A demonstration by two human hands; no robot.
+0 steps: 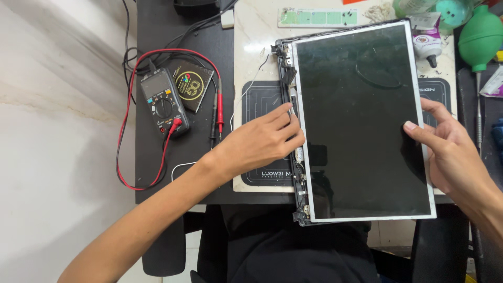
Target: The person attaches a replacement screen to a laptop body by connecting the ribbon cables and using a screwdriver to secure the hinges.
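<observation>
My left hand (pixel 262 144) lies flat, fingers together and stretched out, with the fingertips pressing on the left edge of the laptop screen panel (pixel 364 120); it grips nothing. My right hand (pixel 453 154) is loosely open at the panel's right edge, thumb on the glossy glass and the other fingers curled around the thin pale border. The panel is a flat black rectangle, shiny enough to throw reflections, lying in its dark plastic lid frame (pixel 287 78) on the pale stone-like slab at the bench's middle, its near end hanging over the front edge. Under it sits a dark rubbery work mat (pixel 264 105) with moulded outlines. On the matt black strip toward the bench's left edge rests a dark grey multimeter (pixel 163 102) with a round dial, its red lead (pixel 126 131) looping wide, and a red probe (pixel 220 107) beside it. A green rubber blower bulb (pixel 479 36) stands at the far right corner.
</observation>
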